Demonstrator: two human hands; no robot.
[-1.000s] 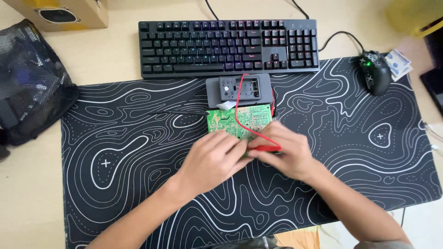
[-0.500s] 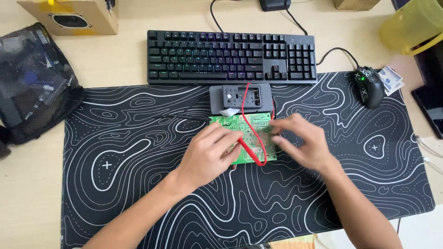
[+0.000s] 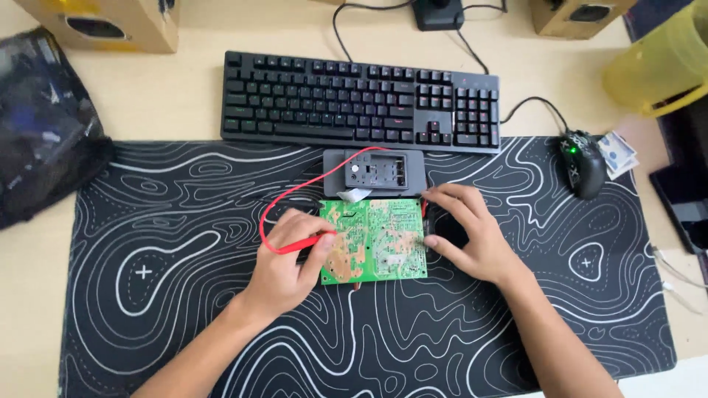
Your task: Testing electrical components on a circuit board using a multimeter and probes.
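— Two hands over a black desk mat [image 3: 184, 324] with white wavy contour lines, soft-looking, spread on a pale wooden desk [image 3: 192, 81]. Seen from above only; nothing more of the room.

— And around the mat?

— Behind it, a black keyboard [image 3: 361, 99] with faintly lit keys. Right of the keyboard, a black mouse [image 3: 580, 162] with a green glow, and a yellow translucent plastic jug [image 3: 660, 63]. Left of the mat, a dark crinkled bag [image 3: 44, 147]; cardboard boxes [image 3: 103, 22] along the far edge.

— On the mat itself?

— In the middle, a flat green circuit board [image 3: 374, 239], rectangular, solder side up. Just behind it, touching or nearly so, a grey plastic housing [image 3: 375, 173] with rounded corners.

— The hands?

— Left hand [image 3: 291, 262] closed around a red probe [image 3: 299, 245], thumb on top, tip at the left edge of the board; thin red wire [image 3: 295, 193] looping back toward the housing. Right hand [image 3: 464, 232] loosely curled at the right edge of the board, fingertips touching it; anything held there, cannot tell.

— Different from half a second ago?

— Board now uncovered, hands moved apart to its two sides, red wire shifted from over the board to its left.
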